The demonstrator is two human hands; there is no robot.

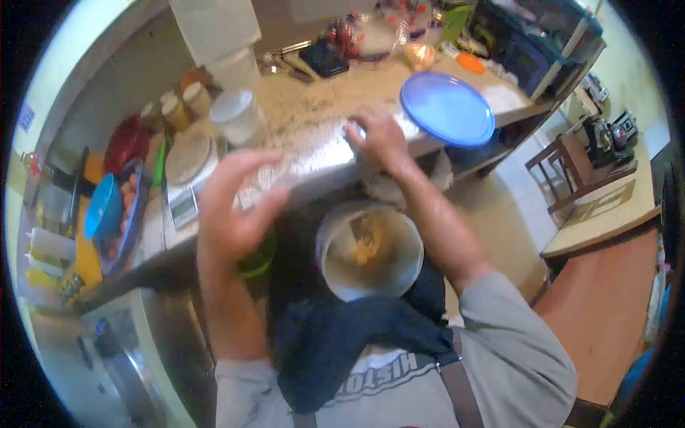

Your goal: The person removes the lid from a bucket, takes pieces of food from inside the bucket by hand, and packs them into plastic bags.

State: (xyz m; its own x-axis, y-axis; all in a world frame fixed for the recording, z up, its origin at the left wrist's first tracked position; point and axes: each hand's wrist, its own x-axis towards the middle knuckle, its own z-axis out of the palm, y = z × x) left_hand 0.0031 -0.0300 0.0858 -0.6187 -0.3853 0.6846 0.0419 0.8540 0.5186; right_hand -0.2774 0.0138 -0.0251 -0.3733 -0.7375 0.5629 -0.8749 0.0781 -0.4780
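My left hand [232, 207] is raised near the counter's front edge, fingers and thumb apart and nothing between them. Beside it, a kitchen scale [183, 207] carries a round, pale disc [189, 158]. My right hand [379, 141] is over the worktop's front edge with its fingers curled in. A small pale, shiny spot shows at its fingertips, too blurred to name. Below my hands, in front of my body, stands a white bucket [325, 267] with yellowish-brown matter inside. To the right of my right hand, a round blue lid [448, 108] lies at the counter edge.
A white lidded tub [235, 118] and several jars [173, 110] stand at the back left of the worktop [300, 107]. A blue bowl [104, 207] sits at far left with eggs. At right are a wooden chair [571, 167] and a table [606, 221].
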